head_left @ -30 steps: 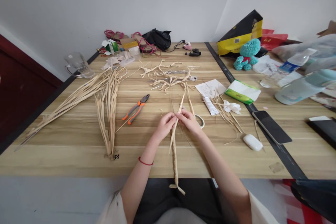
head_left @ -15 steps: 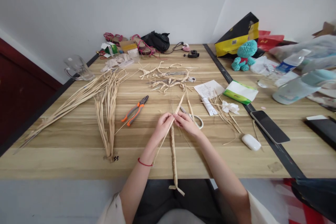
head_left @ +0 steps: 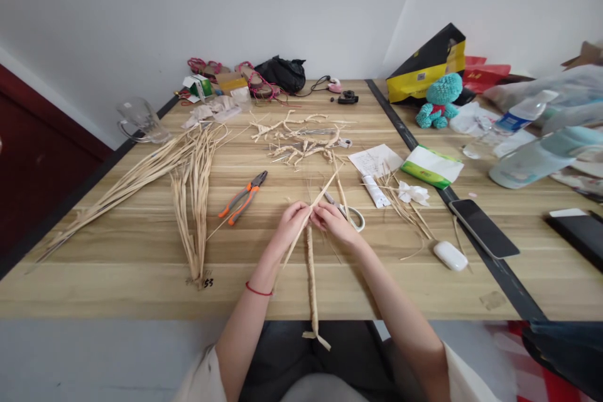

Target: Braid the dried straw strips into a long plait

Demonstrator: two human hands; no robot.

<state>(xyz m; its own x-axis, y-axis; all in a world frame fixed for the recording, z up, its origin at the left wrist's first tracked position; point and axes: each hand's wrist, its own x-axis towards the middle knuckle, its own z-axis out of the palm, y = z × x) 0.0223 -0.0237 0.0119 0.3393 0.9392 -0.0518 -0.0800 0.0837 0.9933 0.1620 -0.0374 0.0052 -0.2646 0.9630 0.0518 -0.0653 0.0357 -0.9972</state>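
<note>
A braided straw cord (head_left: 311, 286) runs from my hands down over the table's front edge. My left hand (head_left: 291, 224) and my right hand (head_left: 332, 222) meet at its upper end, both pinched on loose straw strands (head_left: 325, 187) that fan out toward the far side. One strand slants down past my left wrist. Scissors (head_left: 351, 213) lie just right of my right hand. Orange-handled pliers (head_left: 242, 198) lie to the left of my left hand.
A bundle of long dry straw (head_left: 188, 182) lies at left, a glass jug (head_left: 139, 119) behind it. Straw scraps (head_left: 301, 138), paper, a white tube (head_left: 378, 191), a mouse (head_left: 451, 255), a phone (head_left: 483, 227), a teal plush toy (head_left: 440, 100) and bottles crowd the right and back.
Both hands stayed at the cord's top while the fingers worked. A loose strand swung from pointing down along the cord to slanting left past my left wrist.
</note>
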